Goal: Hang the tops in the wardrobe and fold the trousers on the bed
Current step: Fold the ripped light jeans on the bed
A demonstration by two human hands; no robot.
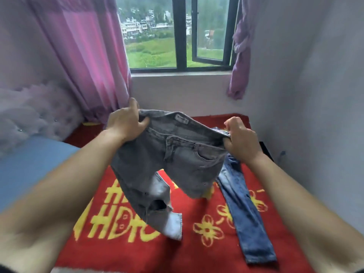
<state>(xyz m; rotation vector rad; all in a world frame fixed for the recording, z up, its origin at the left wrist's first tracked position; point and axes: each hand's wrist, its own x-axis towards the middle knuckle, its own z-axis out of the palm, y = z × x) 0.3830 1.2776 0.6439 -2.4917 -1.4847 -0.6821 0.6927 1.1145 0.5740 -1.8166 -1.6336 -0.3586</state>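
Open window [180, 36] between pink curtains [88, 56]

The red blanket [197, 253] bears yellow "HD"; the label [181, 121] on the grey jeans [177, 164] is blurred.

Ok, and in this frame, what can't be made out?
Head view only:
The blue jeans: waist hidden behind the grey jeans and right hand.
The waistband label: too small to read.
The grey jeans' hem: motion-blurred.
The yellow lettering on the red blanket: partly covered by the grey jeans.
The wardrobe and tops: outside the frame.
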